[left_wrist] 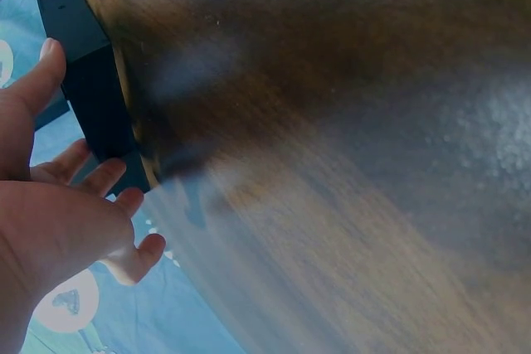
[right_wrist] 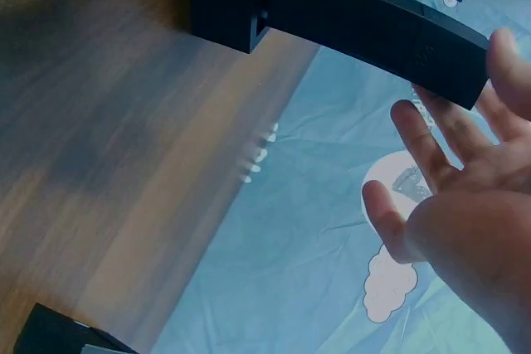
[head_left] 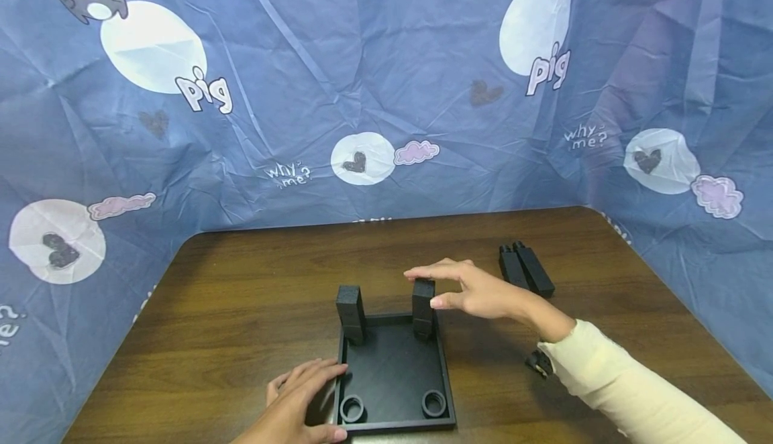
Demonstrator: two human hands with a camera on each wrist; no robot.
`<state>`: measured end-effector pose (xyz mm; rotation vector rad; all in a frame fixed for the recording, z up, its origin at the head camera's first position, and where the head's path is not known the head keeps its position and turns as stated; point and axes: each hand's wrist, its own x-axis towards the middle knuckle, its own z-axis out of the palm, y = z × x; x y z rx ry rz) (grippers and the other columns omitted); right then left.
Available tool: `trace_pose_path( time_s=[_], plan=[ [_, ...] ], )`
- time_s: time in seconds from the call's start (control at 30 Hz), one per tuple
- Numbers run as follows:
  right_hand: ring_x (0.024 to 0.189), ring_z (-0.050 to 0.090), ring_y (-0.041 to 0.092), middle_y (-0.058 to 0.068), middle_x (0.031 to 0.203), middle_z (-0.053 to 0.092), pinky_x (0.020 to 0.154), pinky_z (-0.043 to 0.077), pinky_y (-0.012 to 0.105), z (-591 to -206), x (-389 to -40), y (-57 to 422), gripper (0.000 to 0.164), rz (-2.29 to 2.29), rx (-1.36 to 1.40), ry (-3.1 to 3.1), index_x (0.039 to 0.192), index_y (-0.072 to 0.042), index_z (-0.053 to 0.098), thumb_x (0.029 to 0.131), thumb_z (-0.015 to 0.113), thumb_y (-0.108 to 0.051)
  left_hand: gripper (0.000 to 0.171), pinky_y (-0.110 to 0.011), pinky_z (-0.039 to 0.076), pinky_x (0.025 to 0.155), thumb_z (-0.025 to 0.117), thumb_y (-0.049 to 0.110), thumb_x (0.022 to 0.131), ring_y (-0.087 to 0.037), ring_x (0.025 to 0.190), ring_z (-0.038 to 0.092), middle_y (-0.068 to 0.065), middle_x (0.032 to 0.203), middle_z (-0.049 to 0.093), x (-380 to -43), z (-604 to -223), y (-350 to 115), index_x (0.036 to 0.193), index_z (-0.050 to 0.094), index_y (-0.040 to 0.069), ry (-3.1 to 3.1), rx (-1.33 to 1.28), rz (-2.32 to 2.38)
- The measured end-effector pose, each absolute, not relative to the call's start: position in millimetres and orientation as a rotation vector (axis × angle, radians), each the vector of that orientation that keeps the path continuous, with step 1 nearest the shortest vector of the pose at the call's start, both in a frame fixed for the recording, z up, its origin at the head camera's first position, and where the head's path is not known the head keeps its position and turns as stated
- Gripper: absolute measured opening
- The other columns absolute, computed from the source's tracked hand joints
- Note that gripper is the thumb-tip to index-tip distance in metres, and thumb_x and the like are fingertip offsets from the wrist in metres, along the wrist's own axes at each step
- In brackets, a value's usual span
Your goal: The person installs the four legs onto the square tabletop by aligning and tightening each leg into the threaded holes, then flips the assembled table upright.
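Note:
A shallow black square tray (head_left: 395, 370) lies on the table, with black rectangular posts at its two far corners and short round sockets (head_left: 433, 404) at its two near corners. My left hand (head_left: 302, 397) rests at the near left corner, thumb by the front edge and fingertips at the left rim. My right hand (head_left: 477, 290) is around the top of the right post (head_left: 424, 320), thumb beside it and loosely extended fingers behind; firm contact is not clear. The left post (head_left: 351, 313) stands untouched. In the right wrist view, the right post (right_wrist: 373, 26) reaches to the thumb.
Two loose black posts with knobbed ends (head_left: 525, 269) lie to the right at the back of the wooden table (head_left: 260, 283). A small dark object (head_left: 539, 362) is partly covered by the right sleeve (head_left: 616, 377). A blue printed cloth (head_left: 362, 82) hangs behind the table.

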<state>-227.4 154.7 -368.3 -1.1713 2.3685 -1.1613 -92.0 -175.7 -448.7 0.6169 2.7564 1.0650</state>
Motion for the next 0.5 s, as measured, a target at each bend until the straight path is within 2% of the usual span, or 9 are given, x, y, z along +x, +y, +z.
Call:
trace_pose_path(
  time_s=[0.07,0.17,0.23,0.33,0.4,0.5],
  plan=[
    [0.124,0.045,0.02,-0.005,0.134,0.057,0.099,0.035,0.051,-368.3,-226.7,154.0,0.045,-1.177,-1.165,2.386,0.135,-0.02,0.056,0.091,0.065,-0.017,0.079,-0.067,0.018,0.088,0.078,0.054,0.069,-0.038,0.128,0.041,-0.008,0.14,0.05,-92.2,-449.4,-175.9,0.135,0.053,0.018,2.763,0.619,1.057],
    [0.113,0.05,0.021,-0.004,0.118,0.061,0.094,0.037,0.048,-372.1,-225.4,150.7,0.035,-1.179,-1.136,2.511,0.12,-0.02,0.062,0.086,0.072,-0.021,0.079,-0.065,0.017,0.088,0.078,0.054,0.069,-0.037,0.128,0.041,-0.008,0.14,0.05,-92.4,-450.0,-175.8,0.135,0.053,0.018,2.765,0.618,1.06],
    [0.106,0.05,0.022,-0.004,0.108,0.059,0.091,0.037,0.048,-374.6,-223.8,147.5,0.033,-1.174,-1.089,2.606,0.109,-0.02,0.061,0.081,0.077,-0.026,0.079,-0.065,0.017,0.088,0.078,0.055,0.069,-0.037,0.128,0.041,-0.007,0.14,0.051,-92.3,-450.2,-175.7,0.135,0.053,0.018,2.765,0.619,1.067],
    [0.1,0.047,0.023,-0.004,0.1,0.054,0.087,0.034,0.048,-378.7,-222.7,143.2,0.037,-1.16,-1.028,2.697,0.099,-0.019,0.054,0.076,0.08,-0.034,0.079,-0.065,0.018,0.088,0.078,0.055,0.069,-0.037,0.127,0.041,-0.007,0.14,0.051,-91.9,-450.5,-175.8,0.135,0.054,0.018,2.776,0.626,1.071],
    [0.102,0.047,0.022,-0.003,0.102,0.054,0.089,0.032,0.048,-380.0,-222.4,142.3,0.039,-1.16,-1.019,2.697,0.101,-0.018,0.054,0.076,0.08,-0.034,0.079,-0.065,0.018,0.088,0.078,0.054,0.069,-0.036,0.127,0.042,-0.006,0.14,0.051,-92.0,-450.8,-175.7,0.135,0.054,0.018,2.787,0.639,1.073],
    [0.111,0.048,0.021,-0.002,0.115,0.058,0.095,0.027,0.051,-379.1,-223.7,145.8,0.047,-1.16,-1.067,2.635,0.118,-0.018,0.056,0.079,0.078,-0.031,0.078,-0.063,0.019,0.087,0.079,0.053,0.069,-0.035,0.127,0.042,-0.006,0.139,0.052,-91.7,-451.9,-176.1,0.134,0.054,0.018,2.804,0.653,1.066]
  ],
)
